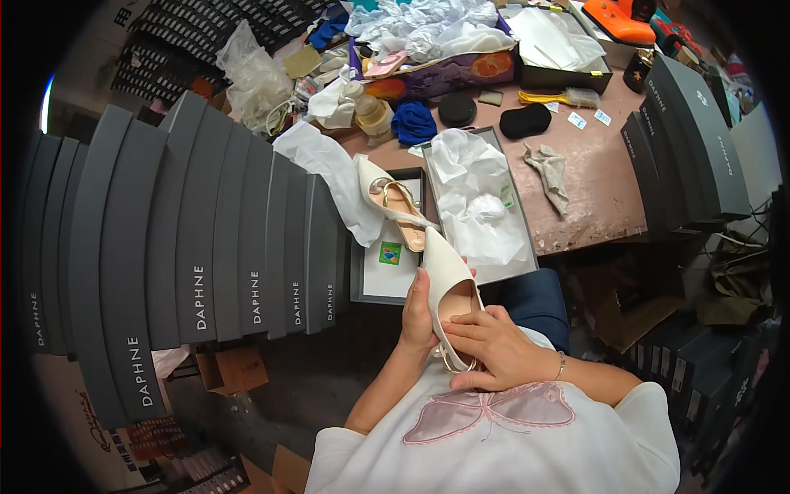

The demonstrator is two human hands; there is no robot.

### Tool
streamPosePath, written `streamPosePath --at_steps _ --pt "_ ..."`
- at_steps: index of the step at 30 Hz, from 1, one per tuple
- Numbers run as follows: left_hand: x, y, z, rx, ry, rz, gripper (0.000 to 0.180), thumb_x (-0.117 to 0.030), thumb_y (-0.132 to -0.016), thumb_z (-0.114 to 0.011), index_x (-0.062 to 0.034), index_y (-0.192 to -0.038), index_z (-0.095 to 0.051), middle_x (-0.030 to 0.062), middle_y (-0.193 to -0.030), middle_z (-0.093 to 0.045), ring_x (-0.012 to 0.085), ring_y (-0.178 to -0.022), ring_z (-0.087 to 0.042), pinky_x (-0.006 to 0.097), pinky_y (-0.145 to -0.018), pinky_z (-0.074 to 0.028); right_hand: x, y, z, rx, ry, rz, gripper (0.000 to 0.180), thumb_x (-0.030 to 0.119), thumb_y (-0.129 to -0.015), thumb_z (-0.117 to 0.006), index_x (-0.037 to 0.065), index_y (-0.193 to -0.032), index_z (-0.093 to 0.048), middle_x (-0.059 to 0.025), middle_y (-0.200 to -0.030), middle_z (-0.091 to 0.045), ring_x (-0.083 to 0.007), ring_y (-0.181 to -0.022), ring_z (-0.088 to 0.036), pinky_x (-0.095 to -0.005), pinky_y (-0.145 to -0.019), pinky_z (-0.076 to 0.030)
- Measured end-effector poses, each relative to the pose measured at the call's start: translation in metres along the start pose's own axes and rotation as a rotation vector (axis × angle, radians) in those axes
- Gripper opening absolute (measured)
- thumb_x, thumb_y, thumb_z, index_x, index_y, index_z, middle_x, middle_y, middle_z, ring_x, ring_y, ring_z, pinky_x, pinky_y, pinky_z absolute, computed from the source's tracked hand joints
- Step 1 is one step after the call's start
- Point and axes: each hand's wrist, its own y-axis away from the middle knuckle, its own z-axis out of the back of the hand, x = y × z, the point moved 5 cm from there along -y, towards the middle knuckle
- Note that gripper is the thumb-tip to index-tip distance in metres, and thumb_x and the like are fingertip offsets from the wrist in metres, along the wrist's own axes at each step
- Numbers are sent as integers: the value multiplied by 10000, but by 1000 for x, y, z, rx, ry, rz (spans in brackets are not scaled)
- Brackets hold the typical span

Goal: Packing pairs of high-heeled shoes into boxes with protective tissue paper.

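Observation:
A cream pointed-toe shoe [445, 265] is held in front of my chest, its toe pointing away toward the table. My left hand [418, 319] is closed around its left side, with some fingertips showing past the far side. At the opening, my right hand [500, 344] has its fingers reaching inside and its thumb near the heel end, where a thin gold strap partly shows. Just beyond, a matching cream shoe [377, 183] with gold straps lies over an open grey shoebox [359, 290]. A small green packet [390, 253] rests on the white box bottom.
Tall stacks of dark grey shoeboxes [197, 230] stand close on my left; more shoeboxes [687, 136] are at the right. White tissue [469, 177] fills the box part beside the shoebox. A cloth [550, 174], yellow-handled brush [568, 98] and blue cloth [414, 123] lie on the table [592, 210].

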Motion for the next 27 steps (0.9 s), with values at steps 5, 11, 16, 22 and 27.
streamPosePath --at_steps 5,11,16,22,27 --pt "-16 -4 -12 90 -18 -58 715 -564 -974 -354 6 -1405 -329 187 -1322 -489 303 -1187 -525 440 -949 -483 -18 20 11 -73 -52 -72 228 279 -912 -590 74 -933 -686 -64 -1013 -648 -226 -1122 -538 -448 -967 -327" --pt "-14 -11 6 96 48 -7 692 -558 -971 -371 -22 -1407 -343 181 -1325 -497 300 -1209 -518 446 -1003 -449 -24 20 16 -302 -18 -46 276 229 -861 -663 32 -1049 -623 -128 -1123 -575 -280 -1144 -527 -415 -1008 -363" --pt "-17 -10 0 93 307 -7 724 -589 -944 -399 -28 -1400 -361 166 -1303 -529 306 -1205 -533 480 -984 -475 -43 22 3 -274 -553 -293 597 250 -842 -699 35 -1333 -436 -162 -1269 -480 -272 -1138 -534 -373 -958 -444" --pt "-32 -23 2 96 530 -56 762 -608 -929 -410 3 -1383 -369 183 -1298 -530 327 -1171 -560 506 -966 -492 -44 21 -7 -168 -777 -355 736 263 -845 -709 6 -1429 -343 -154 -1272 -551 -227 -1082 -580 -350 -956 -445" --pt "-45 -34 3 187 611 14 786 -616 -913 -434 22 -1368 -374 213 -1271 -538 349 -1114 -589 496 -912 -529 -40 17 -7 65 -840 -410 629 256 -844 -707 0 -1360 -453 -152 -1289 -537 -241 -1129 -561 -348 -952 -447"
